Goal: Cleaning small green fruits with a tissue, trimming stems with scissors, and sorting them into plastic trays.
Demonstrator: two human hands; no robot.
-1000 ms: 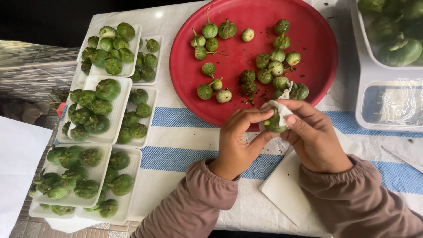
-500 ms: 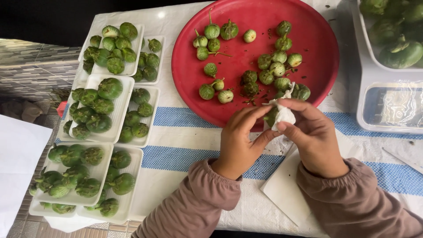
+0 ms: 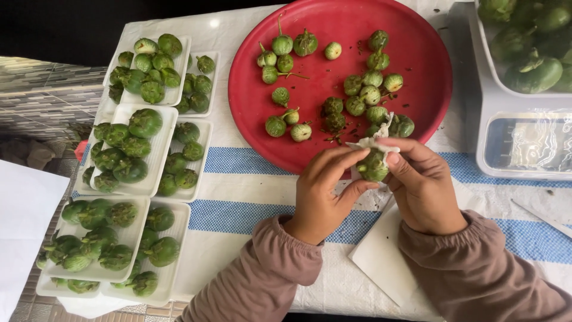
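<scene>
White foam trays (image 3: 156,156) packed with small round green eggplants stand stacked along the left of the bench (image 3: 250,197), which is covered with a white cloth striped in blue. Right of them lies a large red round tray (image 3: 417,71) with more loose green eggplants scattered over it. Just below its near rim, the left hand (image 3: 322,194) and the right hand (image 3: 424,186) meet, both closed together on one small green eggplant (image 3: 373,166) with a scrap of white tissue (image 3: 372,142) against it, held above the cloth. A white paper sheet (image 3: 381,262) lies under the right wrist. At far right stands a white scale (image 3: 524,143) carrying bigger green vegetables.
</scene>
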